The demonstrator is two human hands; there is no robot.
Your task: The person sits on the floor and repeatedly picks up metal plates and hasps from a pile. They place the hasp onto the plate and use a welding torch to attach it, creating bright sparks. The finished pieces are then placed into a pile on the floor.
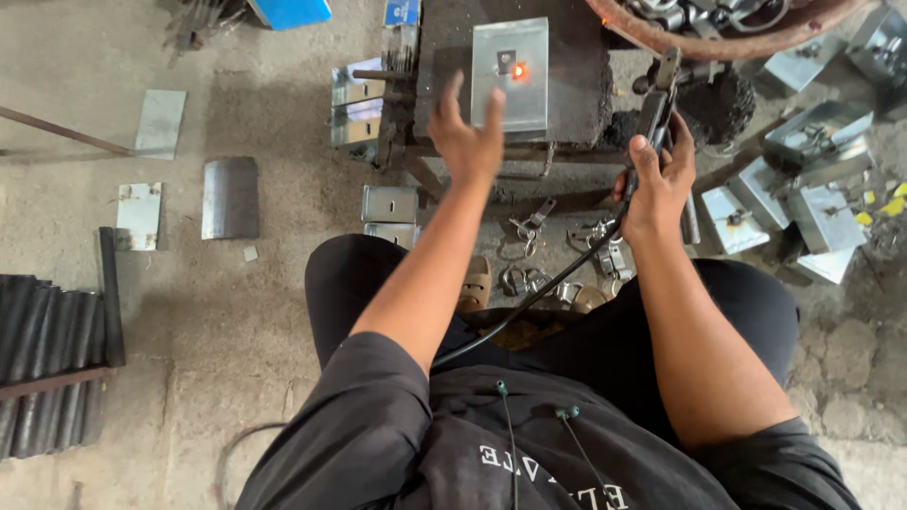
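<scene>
weld spot: glowing orange dot (518,71) on the small bracket at centre of the steel plate (511,80); looks freshly hot.
plate: lies flat on the dark bench top (567,94), straight ahead of my knees.
R hand (657,184): fingers wrapped tight round the electrode holder (654,113), tip pointing up and away, off to the right of the plate, not touching it. Black cable (539,297) runs from it back across my lap.
L hand (470,142): empty, fingers spread wide, palm raised in the air just short of the plate, apart from it.
near bench: small clamps and hasps (529,227) on the floor betw. my feet; finished plate pieces (389,204) stacked at the bench's left leg.
further out: more folded steel boxes (817,132) to the right, flat offcuts (230,196) and black tubes (47,331) to the left.
risk 1: L hand bare and close to glowing metal; a touch means a burn, I reckon.
risk 2: holder tip drifting onto the bench could strike a stray arc w/ no eye shield that I can see.
risk 3: cable over my lap could snag and jerk the holder.
</scene>
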